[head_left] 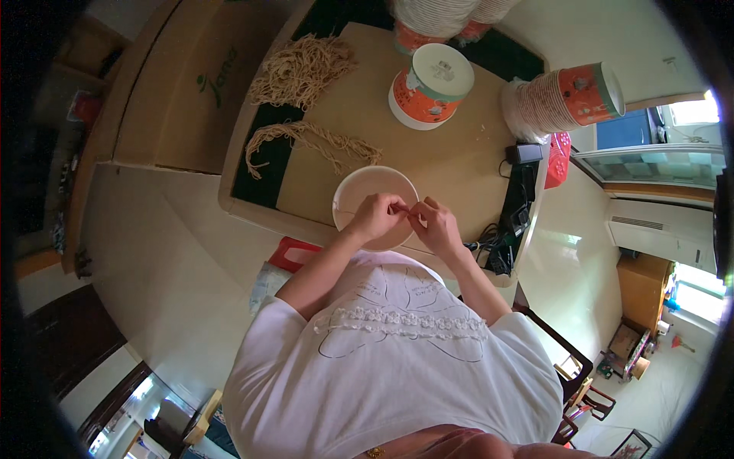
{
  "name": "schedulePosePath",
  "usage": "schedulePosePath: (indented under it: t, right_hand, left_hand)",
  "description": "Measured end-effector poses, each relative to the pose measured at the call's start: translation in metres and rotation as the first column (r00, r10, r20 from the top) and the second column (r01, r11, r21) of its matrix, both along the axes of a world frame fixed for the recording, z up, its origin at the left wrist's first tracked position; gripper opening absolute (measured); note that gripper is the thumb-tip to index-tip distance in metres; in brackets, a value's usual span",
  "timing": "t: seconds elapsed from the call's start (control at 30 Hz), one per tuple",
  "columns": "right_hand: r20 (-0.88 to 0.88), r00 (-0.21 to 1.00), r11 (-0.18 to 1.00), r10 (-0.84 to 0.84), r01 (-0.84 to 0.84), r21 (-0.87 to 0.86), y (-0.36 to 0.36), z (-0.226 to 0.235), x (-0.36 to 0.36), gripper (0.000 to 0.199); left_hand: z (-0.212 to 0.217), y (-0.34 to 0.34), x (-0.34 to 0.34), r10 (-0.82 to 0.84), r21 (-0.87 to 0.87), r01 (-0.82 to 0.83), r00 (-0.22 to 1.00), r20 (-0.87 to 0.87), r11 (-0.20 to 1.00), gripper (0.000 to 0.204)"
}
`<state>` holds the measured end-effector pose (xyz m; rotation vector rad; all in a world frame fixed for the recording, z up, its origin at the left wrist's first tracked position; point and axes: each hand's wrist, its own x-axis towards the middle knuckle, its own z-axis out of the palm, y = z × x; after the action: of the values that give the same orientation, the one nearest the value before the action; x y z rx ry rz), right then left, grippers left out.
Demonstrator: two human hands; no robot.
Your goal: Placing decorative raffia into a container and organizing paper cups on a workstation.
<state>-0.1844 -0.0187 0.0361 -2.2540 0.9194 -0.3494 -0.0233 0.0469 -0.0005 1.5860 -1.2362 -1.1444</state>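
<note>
My left hand [377, 216] and my right hand [436, 224] meet over a round cream-coloured bowl [359, 187] at the near edge of a tan table [459, 164]. The fingertips of both hands pinch something small and pale between them; it is too small to identify. The bowl's inside looks bare where it shows. Two bundles of tan string-like strands lie beyond the bowl: a long thin one [321, 141] and a thicker heap [302, 69] farther back.
An orange-and-white paper tub with a white lid [428, 86] stands behind the bowl. A sideways stack of similar tubs [562, 96] lies at the right. More stacked tubs [436, 19] stand at the far edge. Black cables and a plug block [514, 218] hang off the right corner. A large cardboard box [191, 84] sits left.
</note>
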Motion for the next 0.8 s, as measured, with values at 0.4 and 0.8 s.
schedulePosePath:
  t: [0.4,0.8]
  right_hand:
    - [-0.045,0.999,0.999,0.022,-0.023,-0.036,-0.003,0.005,-0.004,0.005]
    - [-0.115,0.992,0.998,0.044,-0.049,-0.043,-0.002,0.005,-0.004,0.016]
  left_hand:
    - [-0.002,0.001,0.025,0.046,0.046,-0.058,0.97,0.239,0.997,0.013]
    - [-0.002,-0.004,0.025,0.006,0.089,-0.028,0.972,0.236,0.996,0.012]
